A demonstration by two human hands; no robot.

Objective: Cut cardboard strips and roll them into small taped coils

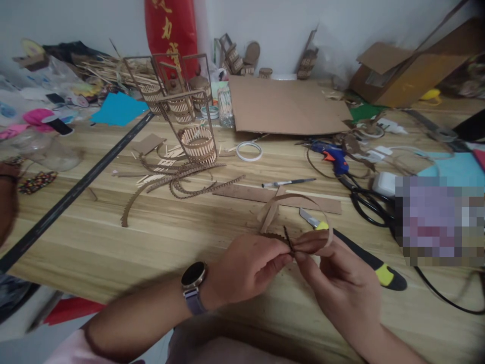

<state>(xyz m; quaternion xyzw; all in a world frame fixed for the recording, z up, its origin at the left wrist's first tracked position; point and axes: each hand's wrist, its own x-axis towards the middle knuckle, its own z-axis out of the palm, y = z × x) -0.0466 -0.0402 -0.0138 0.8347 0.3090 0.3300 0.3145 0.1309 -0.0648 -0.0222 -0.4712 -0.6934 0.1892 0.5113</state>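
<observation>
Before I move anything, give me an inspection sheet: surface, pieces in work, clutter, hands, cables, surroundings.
Surface: wood-grain tabletop.
Pieces in work: thin cardboard strip, curving in a loop above the fingers; slatted basket beyond, notched strips around its near side.
Clutter: utility knife beside the right hand, blade exposed; glue gun, pen, tape roll.
Hands: left hand and right hand pinch the thin cardboard strip, fingertips together; finer grip unclear.
Cables: black cable at right; white adapter behind.
Surroundings: pale wall, red hanging; another person's arm at the left edge.
</observation>
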